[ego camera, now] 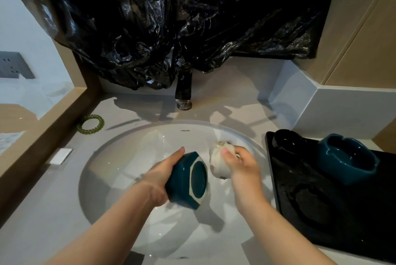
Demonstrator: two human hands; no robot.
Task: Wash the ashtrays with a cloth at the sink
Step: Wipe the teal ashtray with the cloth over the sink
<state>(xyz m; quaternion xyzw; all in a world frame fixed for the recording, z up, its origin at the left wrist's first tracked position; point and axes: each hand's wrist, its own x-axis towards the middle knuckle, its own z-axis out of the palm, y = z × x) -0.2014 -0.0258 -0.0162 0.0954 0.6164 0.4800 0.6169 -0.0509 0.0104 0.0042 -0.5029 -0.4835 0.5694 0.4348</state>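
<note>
While both forearms reach in from the near edge over the white sink [111, 179], the left hand [161, 177] grips a teal ashtray [188, 181] from its left side, thumb along the top edge and fingers curled round the wall out of sight; the ashtray is tipped on its side above the basin, its pale-rimmed underside turned to the right. Just beside it, the right hand [241, 165] is closed round a bunched white cloth [217, 164], thumb pressed on the fabric and fingers wrapped behind it; cloth and ashtray are very close, though whether they touch cannot be told. To the right of the basin a black tray [317, 217] lies on the counter, its surface wet; a second teal ashtray [347, 157] stands upright at its far end, and a black ashtray [288, 140] sits just to the left of that one at the tray's far corner. On the counter to the left lie a small white block [61, 156] and, farther back, a green coiled hair tie [91, 123]; behind the basin stands a dark faucet [183, 91], its top hidden under a crumpled black plastic bag [171, 18] hanging across the wall; a grey wall socket [12, 65] shows at far left.
</note>
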